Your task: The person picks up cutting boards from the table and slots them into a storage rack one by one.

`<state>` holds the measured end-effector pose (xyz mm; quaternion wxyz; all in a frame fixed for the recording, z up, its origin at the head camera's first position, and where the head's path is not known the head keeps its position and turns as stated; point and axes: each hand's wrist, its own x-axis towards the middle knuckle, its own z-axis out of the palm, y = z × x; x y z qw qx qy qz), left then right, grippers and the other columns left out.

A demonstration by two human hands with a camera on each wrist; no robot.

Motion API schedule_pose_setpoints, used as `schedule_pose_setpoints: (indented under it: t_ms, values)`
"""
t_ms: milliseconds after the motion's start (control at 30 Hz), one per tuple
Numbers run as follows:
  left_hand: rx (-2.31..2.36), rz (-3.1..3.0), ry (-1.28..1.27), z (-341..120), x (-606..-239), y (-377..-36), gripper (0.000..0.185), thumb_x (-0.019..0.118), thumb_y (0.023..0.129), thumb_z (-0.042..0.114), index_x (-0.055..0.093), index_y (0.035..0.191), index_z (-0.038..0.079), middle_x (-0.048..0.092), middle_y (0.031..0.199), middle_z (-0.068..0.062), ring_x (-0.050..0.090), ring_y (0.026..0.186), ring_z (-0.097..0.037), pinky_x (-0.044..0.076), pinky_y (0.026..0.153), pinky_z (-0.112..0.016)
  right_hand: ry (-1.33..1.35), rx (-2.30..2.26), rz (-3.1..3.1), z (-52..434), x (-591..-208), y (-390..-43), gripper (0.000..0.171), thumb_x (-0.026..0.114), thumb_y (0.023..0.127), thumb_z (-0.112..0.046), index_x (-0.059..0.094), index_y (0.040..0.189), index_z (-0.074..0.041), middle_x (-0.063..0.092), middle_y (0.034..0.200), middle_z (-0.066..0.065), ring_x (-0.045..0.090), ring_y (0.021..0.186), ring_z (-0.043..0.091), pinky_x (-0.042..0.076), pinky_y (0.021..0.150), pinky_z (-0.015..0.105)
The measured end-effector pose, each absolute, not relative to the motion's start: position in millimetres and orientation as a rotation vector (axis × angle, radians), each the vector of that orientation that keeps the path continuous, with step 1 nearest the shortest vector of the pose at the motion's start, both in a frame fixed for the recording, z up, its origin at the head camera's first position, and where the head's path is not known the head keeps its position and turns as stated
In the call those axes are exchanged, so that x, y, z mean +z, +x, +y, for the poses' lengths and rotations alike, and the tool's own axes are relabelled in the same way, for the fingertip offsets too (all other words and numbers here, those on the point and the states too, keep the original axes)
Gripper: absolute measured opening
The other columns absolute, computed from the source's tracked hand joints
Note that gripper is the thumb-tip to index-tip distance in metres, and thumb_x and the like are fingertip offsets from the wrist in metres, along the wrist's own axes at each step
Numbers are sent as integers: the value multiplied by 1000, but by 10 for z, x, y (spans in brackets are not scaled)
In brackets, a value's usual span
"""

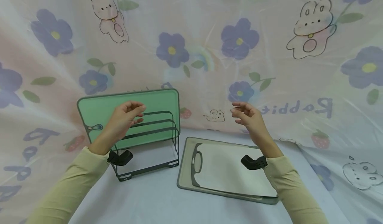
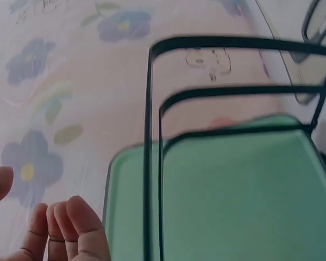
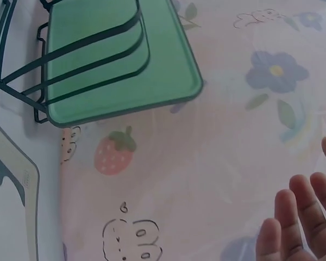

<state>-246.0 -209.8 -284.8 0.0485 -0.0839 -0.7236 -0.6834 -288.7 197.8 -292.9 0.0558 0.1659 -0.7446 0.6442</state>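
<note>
Head view has both hands up in the air and holding nothing. The left hand (image 1: 127,115) hangs right in front of the dark wire rack (image 1: 155,144), fingers loosely curled, not touching the wires as far as I can see. The right hand (image 1: 248,115) floats off to the right of the rack, fingers relaxed too, well apart from the other hand. Both arms are in pale yellow sleeves (image 1: 68,187) with a black strap at each wrist.

A green cutting board (image 1: 101,109) stands upright in the back of the rack, leaning toward the fabric behind it, with a hang hole near its left edge. Just right of the rack, two boards lie flat on the table (image 1: 149,200): a white cutting board (image 1: 230,170) with a dark handle cutout stacked on a bigger grey-green cutting board (image 1: 183,170).

Left wrist view is blurry but shows the fingertips (image 2: 70,228) close to the rack's wire loops, with the green board behind them.

Behind the rack hangs a cloth backdrop (image 1: 209,51) with purple flowers, bunnies and strawberries. To the right of the rack it reads "Rabbit", but mirrored, so it's seen backwards. More purple letters sit left of the rack; I can't read those.
</note>
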Motion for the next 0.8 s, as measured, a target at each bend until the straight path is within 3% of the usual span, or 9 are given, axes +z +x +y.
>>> schedule_pose_setpoints:
  t_ms: [267,500,800]
  values:
    - [-2081,-2212,-302,-1763,-2889,-2520,31,60,98,25,54,118,1,53,102,-8,54,93,-19,49,91,-39,506,2025,-2149,2272,-2916,-2762,26,65,95,-19,60,120,-13,60,110,3,58,98,16,51,81,24]
    - [-2067,-2210,-329,-1453,-2907,-2548,29,58,99,20,55,117,-4,56,98,-5,55,93,-25,50,83,-31,555,2070,-2035,2504,-2907,-2650,23,62,97,-11,61,119,-11,61,107,2,60,96,14,51,79,21]
    - [-2109,-2222,-363,-1035,-3006,-2543,28,63,96,18,56,115,-2,54,116,-13,50,105,-24,41,91,-41,492,2096,-1995,2799,-3016,-2526,23,59,98,-8,60,120,-10,63,107,0,61,94,12,51,79,21]
